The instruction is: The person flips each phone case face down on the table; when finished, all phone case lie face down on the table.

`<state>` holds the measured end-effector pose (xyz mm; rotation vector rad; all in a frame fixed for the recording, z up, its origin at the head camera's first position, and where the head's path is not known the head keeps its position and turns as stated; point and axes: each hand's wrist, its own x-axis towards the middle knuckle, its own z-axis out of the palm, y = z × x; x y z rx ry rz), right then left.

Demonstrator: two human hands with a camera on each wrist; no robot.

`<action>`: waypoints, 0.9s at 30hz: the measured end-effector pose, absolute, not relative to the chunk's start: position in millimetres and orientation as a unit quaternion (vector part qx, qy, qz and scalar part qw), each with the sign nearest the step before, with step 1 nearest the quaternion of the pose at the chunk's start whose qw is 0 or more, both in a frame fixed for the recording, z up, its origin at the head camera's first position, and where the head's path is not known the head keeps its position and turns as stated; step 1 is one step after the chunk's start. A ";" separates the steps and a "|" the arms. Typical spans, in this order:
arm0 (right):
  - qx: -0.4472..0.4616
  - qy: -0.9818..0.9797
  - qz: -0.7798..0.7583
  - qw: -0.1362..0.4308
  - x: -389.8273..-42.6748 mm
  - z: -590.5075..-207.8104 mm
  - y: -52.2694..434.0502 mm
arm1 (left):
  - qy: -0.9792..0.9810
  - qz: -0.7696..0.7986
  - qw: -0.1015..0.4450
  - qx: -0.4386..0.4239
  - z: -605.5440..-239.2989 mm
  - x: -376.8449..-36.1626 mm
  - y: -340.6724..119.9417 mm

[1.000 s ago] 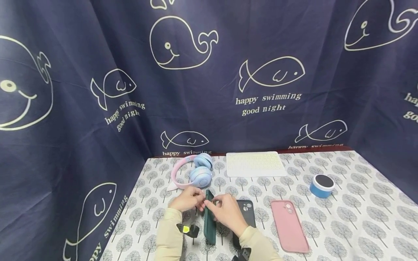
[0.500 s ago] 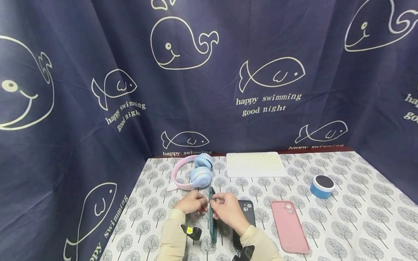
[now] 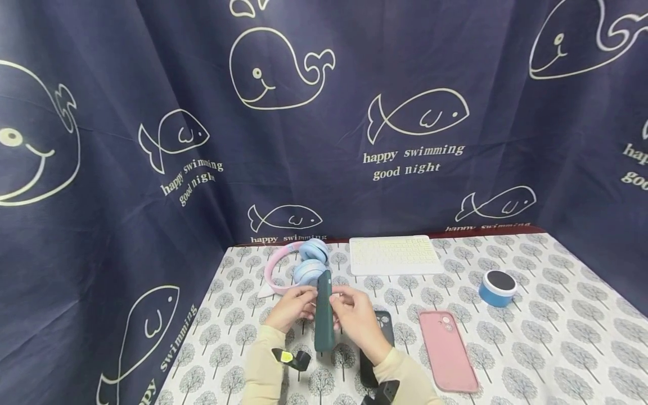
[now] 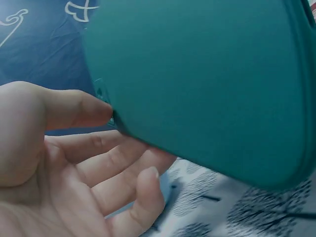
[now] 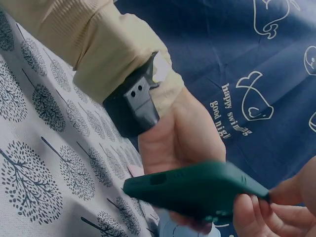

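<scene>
A dark green phone case [image 3: 324, 320] is held up between both hands over the table. In the head view, my left hand [image 3: 289, 308] grips its left edge. Its thumb and fingers pinch the edge in the left wrist view, where the broad flat face of the case [image 4: 197, 94] fills much of the picture. From the other side my right hand [image 3: 356, 319] holds the right edge by thumb and fingers. A side slot shows on the case [image 5: 192, 187] in the right wrist view. Whether a phone sits inside, I cannot tell.
Beside my right forearm lies a black phone case [image 3: 372, 368], partly covered. A pink phone case [image 3: 448, 351] is farther right, near a blue-and-white round object [image 3: 498, 289]. Pink-and-blue headphones [image 3: 310, 271] and a white keyboard [image 3: 395, 256] stand at the back.
The green case has turned from nearly edge-on to show more of its face, and its far end has risen. Both hands remain at its sides.
</scene>
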<state>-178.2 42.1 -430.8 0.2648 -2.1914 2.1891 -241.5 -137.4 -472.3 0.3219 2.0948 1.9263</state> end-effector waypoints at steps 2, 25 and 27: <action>0.072 -0.711 0.699 0.027 -178.6 -431.0 42.0 | 0.732 0.661 0.122 0.109 -468.3 -240.6 -142.6; 0.059 -0.891 0.448 0.051 -190.0 -478.7 47.8 | 0.867 0.469 0.096 0.142 -455.9 -225.6 -151.0; 0.060 -0.894 0.442 0.042 -191.5 -481.3 47.4 | 0.873 0.457 0.102 0.141 -456.2 -225.4 -150.4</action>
